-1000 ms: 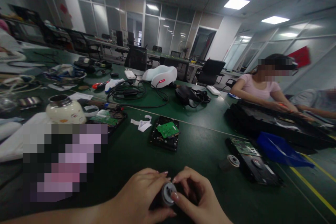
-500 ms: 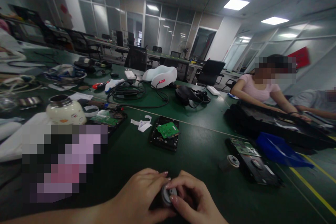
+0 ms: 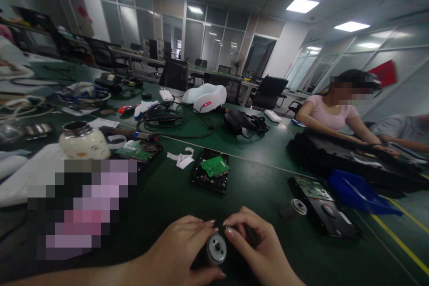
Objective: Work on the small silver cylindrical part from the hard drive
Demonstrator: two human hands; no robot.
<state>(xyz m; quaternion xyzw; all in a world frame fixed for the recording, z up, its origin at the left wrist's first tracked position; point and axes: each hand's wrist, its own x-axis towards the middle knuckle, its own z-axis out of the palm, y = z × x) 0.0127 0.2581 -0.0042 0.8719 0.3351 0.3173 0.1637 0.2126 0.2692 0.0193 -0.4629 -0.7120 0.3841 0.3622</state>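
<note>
head view: round-ended, seemingly metal cylinder (image 3: 217, 250) in left hand (image 3: 179, 246)

At the near side, our left hand (image 3: 177, 246) holds a cylinder (image 3: 216, 249), our right hand (image 3: 254, 241) just right of it. Beyond, on the counter (image 3: 258, 183), a circuit board (image 3: 214, 166) lies on a drive (image 3: 210, 184), a paper strip (image 3: 183, 160) to its left. Farther right, a second cylinder (image 3: 292, 209) sits left of a second drive (image 3: 335, 219); a neck pillow (image 3: 209, 97) lies far behind.
</note>
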